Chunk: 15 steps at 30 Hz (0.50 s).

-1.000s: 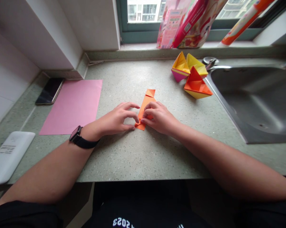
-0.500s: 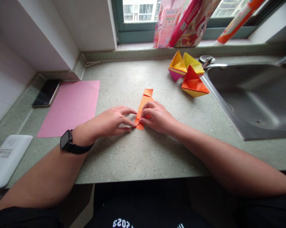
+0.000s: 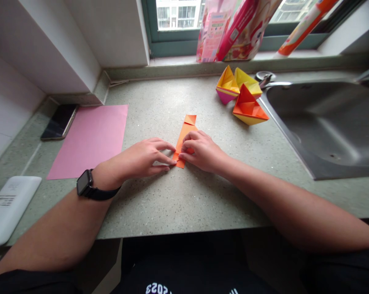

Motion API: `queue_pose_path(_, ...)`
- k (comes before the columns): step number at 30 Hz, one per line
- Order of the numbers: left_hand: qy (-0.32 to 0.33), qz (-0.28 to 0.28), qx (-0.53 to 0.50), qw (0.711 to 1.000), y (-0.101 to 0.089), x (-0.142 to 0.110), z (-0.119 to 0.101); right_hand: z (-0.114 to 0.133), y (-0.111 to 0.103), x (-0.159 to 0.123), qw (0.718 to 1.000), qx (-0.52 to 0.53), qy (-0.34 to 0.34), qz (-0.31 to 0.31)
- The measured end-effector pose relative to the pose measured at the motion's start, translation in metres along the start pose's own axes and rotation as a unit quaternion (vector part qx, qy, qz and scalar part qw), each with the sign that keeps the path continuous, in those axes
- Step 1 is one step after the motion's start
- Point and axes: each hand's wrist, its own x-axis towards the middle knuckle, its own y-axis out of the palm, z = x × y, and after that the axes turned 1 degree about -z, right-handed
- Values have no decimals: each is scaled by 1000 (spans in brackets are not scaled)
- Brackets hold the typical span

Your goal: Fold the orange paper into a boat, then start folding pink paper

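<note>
Two hands meet over one folded strip of orange paper [image 3: 186,130] lying flat near the middle of a speckled green table [image 3: 178,196]. The left hand [image 3: 141,157], a dark smartwatch [image 3: 85,183] on its wrist, presses its fingertips down on the strip's near left edge, while the right hand [image 3: 202,150] pinches the near end of the strip between thumb and curled fingers; the far end, with one small folded flap, lies free. To the left rests one pink sheet of paper [image 3: 90,139], with one dark phone [image 3: 59,121] just beside its far corner and one white device [image 3: 8,208] at the table's near left edge. Toward the back right stand three finished paper boats: a yellow-and-pink one [image 3: 226,86], a yellow one [image 3: 248,81] and an orange-and-yellow one [image 3: 248,108], close together beside the steel sink [image 3: 325,126]. One pair of scissors [image 3: 264,76] lies behind them. Colourful packets [image 3: 233,28] lean against the window.
</note>
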Motion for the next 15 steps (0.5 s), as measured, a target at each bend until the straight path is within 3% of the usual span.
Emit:
queue_pose_path(9, -10, -22, -4, 1000, 4, 0, -1, 0, 0, 0, 1000, 4, -3, -4)
queue_pose_path(15, -6, -3, 19, 1000, 1, 2, -7, -3, -4, -1, 999, 30, -9, -3)
